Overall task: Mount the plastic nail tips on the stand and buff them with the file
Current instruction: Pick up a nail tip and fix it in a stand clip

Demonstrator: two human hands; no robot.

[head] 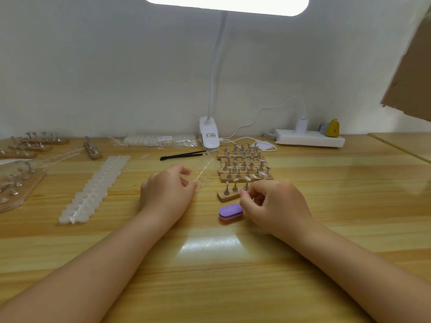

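My left hand (168, 190) grips the near end of a clear plastic strip of nail tips (205, 170) that slants up to the right. My right hand (272, 203) has curled fingers beside the nearest wooden stand (227, 195), at its right end; whether a nail tip sits between the fingertips is too small to tell. That stand carries metal pegs with small tips on top. Behind it lie several more wooden stands with pegs (242, 163). A purple and pink buffing file block (231, 212) lies on the table just left of my right hand.
A long white strip of nail tips (93, 190) lies at the left, with more stands (21, 183) beyond it. Black tweezers (182, 155), a bagged tip pack (161, 139), the clip lamp (209, 134) and a power strip (309, 137) line the back. A cardboard box (410, 73) hangs at the upper right.
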